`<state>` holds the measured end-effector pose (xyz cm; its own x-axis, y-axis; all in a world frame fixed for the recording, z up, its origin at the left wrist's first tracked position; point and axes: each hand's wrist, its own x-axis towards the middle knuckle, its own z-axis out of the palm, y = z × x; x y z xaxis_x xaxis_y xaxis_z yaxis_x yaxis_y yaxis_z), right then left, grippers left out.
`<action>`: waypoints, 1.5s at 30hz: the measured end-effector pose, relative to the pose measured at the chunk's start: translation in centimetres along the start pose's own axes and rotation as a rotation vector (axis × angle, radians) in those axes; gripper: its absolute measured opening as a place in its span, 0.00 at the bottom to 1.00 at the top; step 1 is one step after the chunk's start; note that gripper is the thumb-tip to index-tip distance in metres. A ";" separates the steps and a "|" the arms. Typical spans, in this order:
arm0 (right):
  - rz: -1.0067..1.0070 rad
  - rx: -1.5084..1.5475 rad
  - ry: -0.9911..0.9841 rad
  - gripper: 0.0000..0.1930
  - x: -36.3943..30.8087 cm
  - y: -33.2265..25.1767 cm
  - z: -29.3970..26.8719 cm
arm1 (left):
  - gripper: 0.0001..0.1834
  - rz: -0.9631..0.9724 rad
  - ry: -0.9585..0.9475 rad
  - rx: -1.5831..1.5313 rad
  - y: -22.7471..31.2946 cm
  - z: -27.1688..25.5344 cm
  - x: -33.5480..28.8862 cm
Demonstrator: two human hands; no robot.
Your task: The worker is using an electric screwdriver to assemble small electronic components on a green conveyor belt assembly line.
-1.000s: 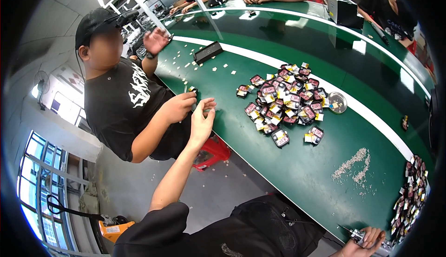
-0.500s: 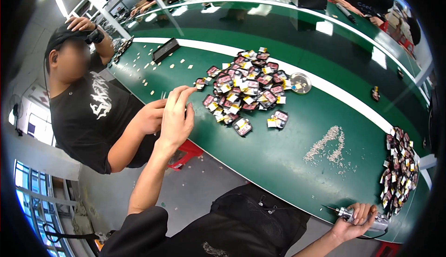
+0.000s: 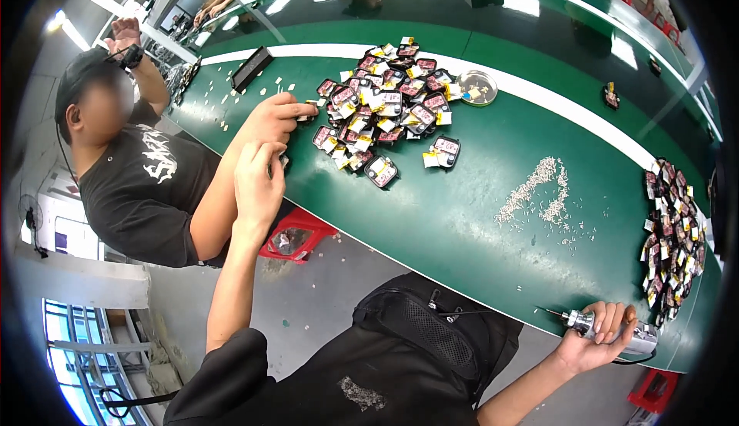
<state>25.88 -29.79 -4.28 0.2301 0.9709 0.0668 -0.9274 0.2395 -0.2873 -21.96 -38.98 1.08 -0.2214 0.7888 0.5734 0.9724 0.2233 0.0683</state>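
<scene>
My right hand (image 3: 599,339) is wrapped round a silver electric screwdriver (image 3: 639,337) at the table's near edge; its thin bit points left. My left hand (image 3: 259,183) is at the left, over the table's near edge, with fingers curled inward. A small dark bit shows by its fingertips, too little to name. Right beside it, a co-worker's hand (image 3: 271,122) reaches past to a small module at the pile's left edge. The pile of small black-cased modules (image 3: 389,99), with pink faces and white and yellow tabs, lies ahead. One loose module (image 3: 443,153) sits right of it.
Small screws (image 3: 531,195) are scattered mid-table. A second pile of modules (image 3: 673,241) lies at the right end. A round clear dish (image 3: 476,88) stands behind the first pile. At the far left are a black tray (image 3: 252,69) and a co-worker (image 3: 138,164). A red stool (image 3: 296,235) stands below.
My left hand has moved down in view and its fingers have curled. The co-worker's hand has reached forward to the pile's edge. The view has shifted; my right hand still holds the screwdriver.
</scene>
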 end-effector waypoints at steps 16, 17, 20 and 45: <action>0.024 0.013 -0.026 0.05 -0.3 -0.1 0.2 | 0.27 -0.400 -0.198 0.151 -1.7 1.7 -2.7; 0.026 0.009 -0.017 0.05 -0.3 -0.2 0.3 | 0.27 -0.348 -0.192 0.123 -2.0 1.7 -2.6; 0.018 0.011 -0.019 0.05 -0.3 -0.1 0.2 | 0.27 -0.286 -0.189 0.064 -2.1 2.0 -2.2; 0.075 -0.052 0.076 0.06 -1.7 -0.5 1.1 | 0.27 0.369 -0.445 -0.727 23.5 1.0 -1.5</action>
<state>25.66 -31.61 -3.22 0.1840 0.9825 -0.0287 -0.9267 0.1637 -0.3382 1.17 -34.37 1.00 0.2497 0.9190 0.3050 0.7608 -0.3810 0.5253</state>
